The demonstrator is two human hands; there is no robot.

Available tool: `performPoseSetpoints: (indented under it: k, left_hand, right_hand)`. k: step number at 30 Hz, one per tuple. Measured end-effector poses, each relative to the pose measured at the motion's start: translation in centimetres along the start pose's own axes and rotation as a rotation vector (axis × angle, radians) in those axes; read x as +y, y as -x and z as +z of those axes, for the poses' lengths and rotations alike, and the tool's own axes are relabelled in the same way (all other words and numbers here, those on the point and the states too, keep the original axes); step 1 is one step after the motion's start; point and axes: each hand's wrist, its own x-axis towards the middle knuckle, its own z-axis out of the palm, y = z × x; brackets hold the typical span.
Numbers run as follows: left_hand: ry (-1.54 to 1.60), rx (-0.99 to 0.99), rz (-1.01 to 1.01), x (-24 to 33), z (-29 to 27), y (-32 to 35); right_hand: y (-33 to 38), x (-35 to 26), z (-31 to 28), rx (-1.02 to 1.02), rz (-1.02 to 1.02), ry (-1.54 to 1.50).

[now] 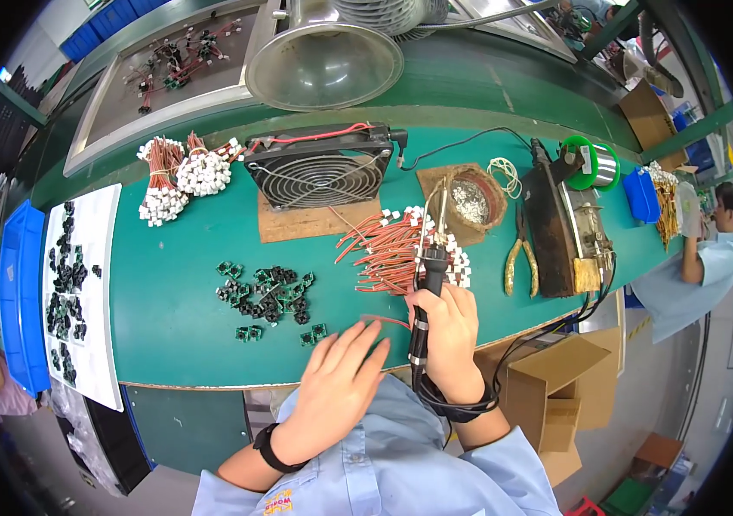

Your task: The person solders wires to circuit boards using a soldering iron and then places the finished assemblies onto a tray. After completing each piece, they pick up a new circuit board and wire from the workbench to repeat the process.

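Observation:
My right hand point(451, 331) is wrapped round the black handle of a soldering iron point(433, 267), its tip end pointing away from me. A red wire point(392, 322) lies between my two hands. My left hand point(340, 378) is at the near table edge with its fingers stretched out, the fingertips by the wire's end; whether they touch it I cannot tell. Beyond my left hand lies a cluster of small black and green circuit parts point(267, 292). A spread of red wires with white connectors point(388, 251) lies just past my right hand.
A black fan point(319, 168) stands at the back, with bundled wires point(163, 181) left of it. Right are a round tin point(474, 199), pliers point(521, 258), a soldering station point(556, 232) and a solder spool point(594, 163). A white tray point(100, 344) is left. A person point(693, 275) sits far right.

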Motion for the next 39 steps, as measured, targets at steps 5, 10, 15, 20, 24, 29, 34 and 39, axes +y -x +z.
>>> performPoseSetpoints:
  k: [5, 10, 15, 20, 24, 29, 34, 39]
  left_hand:
    - [-0.063, -0.068, -0.004, 1.2, 1.6, -1.5]
    - [-0.032, -0.020, -0.009, 1.8, 1.8, -2.9]
    - [0.347, 0.167, -0.158, 0.9, -0.5, -1.8]
    - [0.528, 0.086, -0.103, 0.5, -1.8, -0.2]
    - [0.579, 0.099, -0.113, 0.7, -1.2, 1.2]
    - [0.633, 0.135, -0.165, 0.4, -1.9, 2.1]
    - [0.673, 0.136, -0.173, 0.2, -2.3, 2.4]
    - [0.395, 0.177, -0.221, -1.3, -2.3, 1.4]
  right_hand:
    - [0.3, 0.5, -0.6, -0.011, -0.050, -0.070]
    - [1.1, 0.8, -1.2, 0.137, -0.001, -0.268]
    - [1.6, -0.3, -3.1, 0.092, -0.023, -0.464]
    - [2.0, -2.0, -4.4, -0.171, -0.085, -0.486]
    - [3.4, -3.7, -4.3, -0.225, 0.009, -0.583]
    - [3.6, -4.9, -3.8, -0.245, 0.108, -0.678]
    - [3.4, -4.8, -2.9, -0.099, -0.014, -0.648]
    - [3.6, -4.7, -2.9, -0.092, 0.134, -0.524]
